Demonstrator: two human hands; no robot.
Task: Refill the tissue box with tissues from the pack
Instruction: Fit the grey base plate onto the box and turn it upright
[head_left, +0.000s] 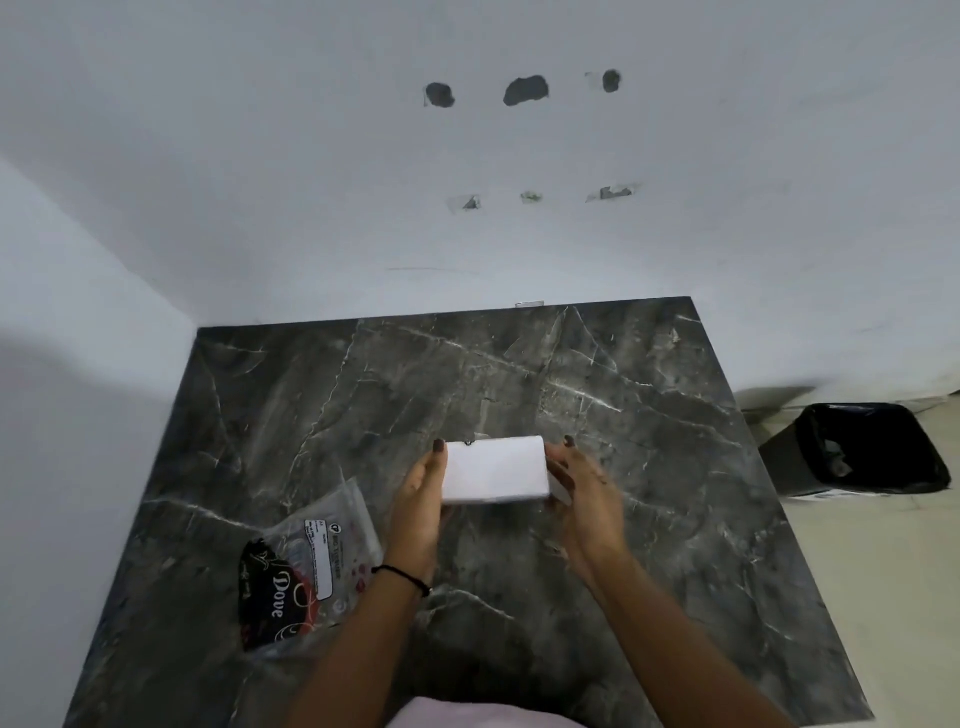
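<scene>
A white block of stacked tissues (496, 470) is held between both hands above the dark marble counter (649, 467). My left hand (418, 506) presses its left end, and my right hand (589, 499) presses its right end. To the left, flat on the counter, lies the clear plastic tissue pack (306, 569) with black and red print, looking flattened. No tissue box can be made out; a small clear shape behind the stack is too hidden to identify.
White walls close the counter at the back and left. On the floor to the right stands a black bin (865, 449) with a black liner. The counter's right edge drops to a pale tiled floor (893, 597).
</scene>
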